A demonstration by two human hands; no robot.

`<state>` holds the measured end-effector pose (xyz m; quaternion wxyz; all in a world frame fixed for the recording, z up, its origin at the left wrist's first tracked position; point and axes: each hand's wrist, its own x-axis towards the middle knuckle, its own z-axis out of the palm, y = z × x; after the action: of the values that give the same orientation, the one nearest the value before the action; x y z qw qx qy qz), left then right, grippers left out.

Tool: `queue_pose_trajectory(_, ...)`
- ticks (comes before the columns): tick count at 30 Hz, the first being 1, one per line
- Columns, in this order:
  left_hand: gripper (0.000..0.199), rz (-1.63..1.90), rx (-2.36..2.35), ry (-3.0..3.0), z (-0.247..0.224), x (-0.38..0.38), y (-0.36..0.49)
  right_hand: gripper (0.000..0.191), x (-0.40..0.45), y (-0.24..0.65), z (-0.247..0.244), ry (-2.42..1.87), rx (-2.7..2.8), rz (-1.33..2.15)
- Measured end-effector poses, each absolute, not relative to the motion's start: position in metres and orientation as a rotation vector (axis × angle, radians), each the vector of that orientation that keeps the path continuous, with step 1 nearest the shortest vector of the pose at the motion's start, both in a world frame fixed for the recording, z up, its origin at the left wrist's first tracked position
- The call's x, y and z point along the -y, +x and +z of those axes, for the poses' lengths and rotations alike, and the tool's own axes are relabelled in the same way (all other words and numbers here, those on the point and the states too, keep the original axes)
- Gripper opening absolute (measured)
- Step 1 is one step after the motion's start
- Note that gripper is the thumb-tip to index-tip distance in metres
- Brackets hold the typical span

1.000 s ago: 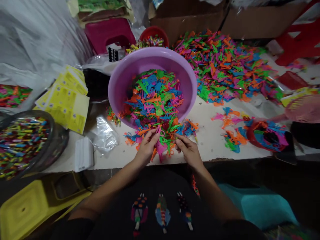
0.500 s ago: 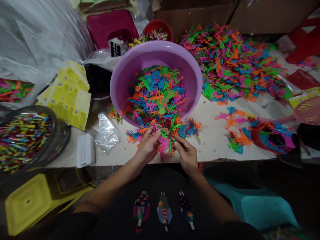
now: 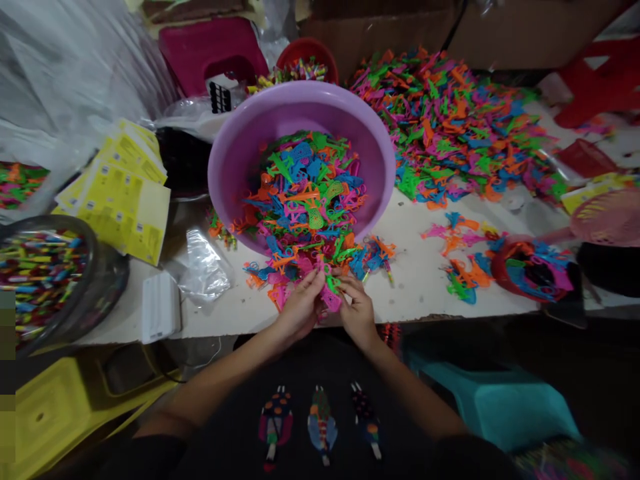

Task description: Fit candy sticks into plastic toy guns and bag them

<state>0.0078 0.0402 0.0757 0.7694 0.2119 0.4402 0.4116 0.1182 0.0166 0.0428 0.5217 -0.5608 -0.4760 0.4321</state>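
At the table's front edge, my left hand is closed on a pink plastic toy piece with a mesh part. My right hand pinches the other side of it, and a small green piece shows between the two hands. The fingertips partly hide how these parts meet. Just beyond the hands stands a large purple basin, tilted toward me and heaped with mixed plastic toy pieces in green, blue, orange and pink. More such pieces lie in front of its rim.
A big pile of toy pieces covers the back right. To the right sits a red bowl of pieces. On the left are yellow printed sheets, a clear plastic bag, a white box and a dark tub of small coloured sticks.
My right hand has moved in closer to my left, its fingers now against the pink piece. The pink piece has turned and shows more plainly. The whole view has shifted slightly.
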Motion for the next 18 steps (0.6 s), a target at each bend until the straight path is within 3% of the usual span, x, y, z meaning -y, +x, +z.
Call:
queue_pose_trajectory(4,0.024,0.845,-0.987,0.329,0.067,-0.038,0.010,0.025,-0.016,0.127,0.044,-1.390,1.261,1.047)
queue_pose_trajectory(8,0.020,0.810,-1.049,0.363,0.065,-0.036,0.012,0.023,-0.021,0.131,0.048,-1.467,1.367,1.115)
queue_pose_trajectory(14,0.039,0.770,-0.912,0.426,0.075,-0.040,0.004,0.023,-0.029,0.144,0.049,-1.374,0.946,1.073)
queue_pose_trajectory(18,0.033,0.767,-0.823,0.458,0.073,-0.041,0.000,0.027,-0.030,0.151,0.048,-1.289,0.810,1.183)
